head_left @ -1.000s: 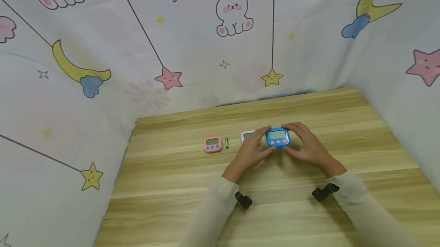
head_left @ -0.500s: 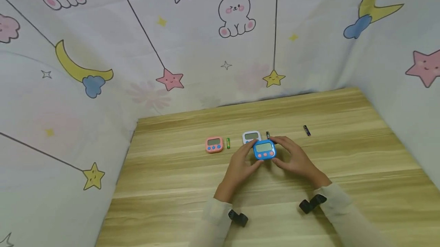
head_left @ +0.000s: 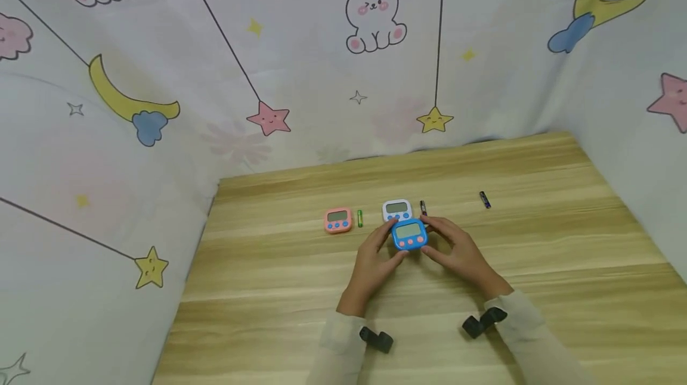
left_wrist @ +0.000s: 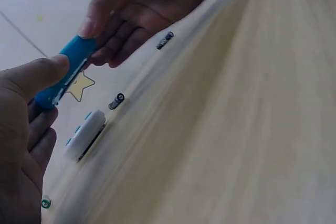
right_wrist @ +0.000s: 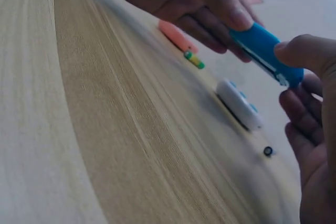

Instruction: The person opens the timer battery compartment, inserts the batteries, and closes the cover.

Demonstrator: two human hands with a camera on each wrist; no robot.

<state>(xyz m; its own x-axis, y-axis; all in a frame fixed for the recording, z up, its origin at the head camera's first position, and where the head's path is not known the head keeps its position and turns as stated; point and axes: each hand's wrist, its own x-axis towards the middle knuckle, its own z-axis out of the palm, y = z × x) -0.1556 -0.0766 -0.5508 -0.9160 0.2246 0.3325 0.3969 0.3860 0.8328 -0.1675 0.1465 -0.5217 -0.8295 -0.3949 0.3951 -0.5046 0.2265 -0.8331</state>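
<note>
Blue timer (head_left: 409, 234): held by both hands, raised off the surface (head_left: 268, 289), in the middle of the work area. Left-hand grip (head_left: 373, 263): on the left end, thumb on the near edge, fingers on the far edge, spread only as wide as the timer. Right-hand grip (head_left: 458, 254): the same hold on the right end. Neither hand is nearer; the timer lies directly between them.

Orientation: long axis runs crosswise from hand to hand, right end slightly farther from the person. Display faces up toward the head camera; the row of buttons is on the person's side. A pale line on the underside edge may be a seam, but the wrist views are too blurred to confirm it. Back not visible.

Surroundings: white timer (head_left: 397, 210) lies just beyond and below, apart from the blue one. Dark battery (head_left: 423, 208) is beside it, near the right fingertips, pointing away from the person. Second battery (head_left: 485, 199) lies farther right. Pink timer (head_left: 338, 220) and green battery (head_left: 360, 219) lie side by side to the left.
</note>
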